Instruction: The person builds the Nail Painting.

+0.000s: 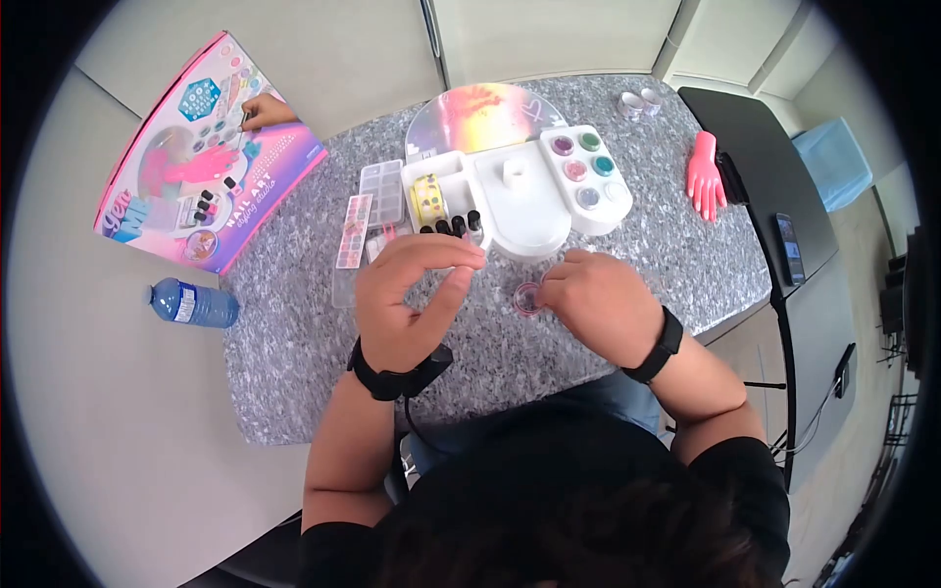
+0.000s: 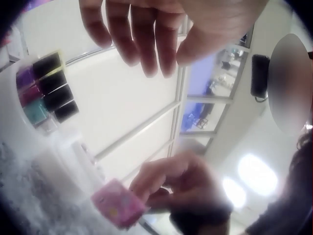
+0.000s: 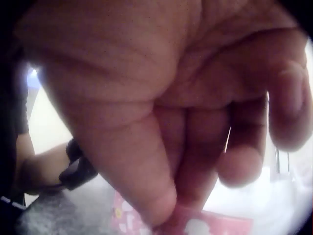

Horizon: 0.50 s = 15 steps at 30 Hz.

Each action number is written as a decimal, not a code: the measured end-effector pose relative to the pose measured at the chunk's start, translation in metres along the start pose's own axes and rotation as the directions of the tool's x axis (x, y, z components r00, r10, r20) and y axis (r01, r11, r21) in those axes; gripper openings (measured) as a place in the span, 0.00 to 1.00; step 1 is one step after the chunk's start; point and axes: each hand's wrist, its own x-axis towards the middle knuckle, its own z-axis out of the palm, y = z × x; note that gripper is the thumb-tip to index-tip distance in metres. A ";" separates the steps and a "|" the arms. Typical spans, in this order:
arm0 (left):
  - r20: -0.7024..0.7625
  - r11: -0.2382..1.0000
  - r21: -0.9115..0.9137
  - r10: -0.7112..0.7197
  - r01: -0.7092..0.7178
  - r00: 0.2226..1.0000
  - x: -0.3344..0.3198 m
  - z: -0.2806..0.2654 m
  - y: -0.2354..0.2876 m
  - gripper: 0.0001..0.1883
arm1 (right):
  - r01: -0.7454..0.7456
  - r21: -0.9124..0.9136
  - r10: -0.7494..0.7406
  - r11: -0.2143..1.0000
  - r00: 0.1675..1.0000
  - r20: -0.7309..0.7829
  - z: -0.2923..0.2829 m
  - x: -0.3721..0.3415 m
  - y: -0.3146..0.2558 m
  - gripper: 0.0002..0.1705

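Note:
My right hand (image 1: 606,302) pinches a small pink patterned roll of tape (image 2: 119,203) between thumb and fingers, low over the speckled tabletop. From above, the roll shows as a thin ring; its printed band (image 3: 217,225) shows under the fingertips in the right wrist view. My left hand (image 1: 404,294) hovers to the left, in front of a white organizer (image 1: 446,167). Its fingers hang relaxed, with thumb and index tips close, and nothing shows between them. Several nail polish bottles (image 2: 49,88) with black caps stand in the organizer, beside a yellow patterned roll (image 1: 428,199).
Glitter pots (image 1: 576,171) sit in the organizer's right wing. Left of it lie a clear divided case (image 1: 382,186) and a sticker sheet (image 1: 355,231). A nail art box (image 1: 211,157) and water bottle (image 1: 193,303) stand far left; a pink model hand (image 1: 704,176) lies right.

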 end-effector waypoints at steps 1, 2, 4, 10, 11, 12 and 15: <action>0.000 1.000 0.002 -0.002 0.002 1.000 0.000 0.001 0.000 0.07 | -0.019 -0.031 0.019 0.999 1.000 -0.006 0.006 -0.001 -0.001 0.06; 0.053 1.000 0.011 0.000 -0.001 0.999 0.000 0.002 0.001 0.07 | -0.011 0.003 0.011 1.000 1.000 -0.023 0.007 -0.004 -0.001 0.05; 0.109 1.000 0.018 0.002 -0.004 0.994 -0.001 0.004 0.000 0.06 | -0.047 0.048 0.051 0.998 0.995 -0.089 0.008 -0.008 -0.005 0.06; 0.243 0.999 0.032 -0.006 -0.002 0.970 -0.005 0.013 0.003 0.03 | -0.158 0.086 0.169 0.984 0.976 -0.137 0.022 -0.018 0.010 0.09; 0.260 0.998 0.053 0.003 -0.018 0.966 -0.004 0.013 0.003 0.05 | -0.156 0.058 0.161 0.986 0.981 -0.105 0.023 -0.018 0.011 0.09; 0.277 0.997 0.074 0.012 -0.034 0.961 -0.004 0.014 0.002 0.06 | -0.157 0.061 0.163 0.986 0.981 -0.107 0.023 -0.018 0.009 0.09; 0.323 0.986 0.135 0.049 -0.097 0.945 -0.004 0.016 -0.004 0.11 | -0.212 0.046 0.216 0.976 0.967 -0.138 0.019 -0.018 0.000 0.11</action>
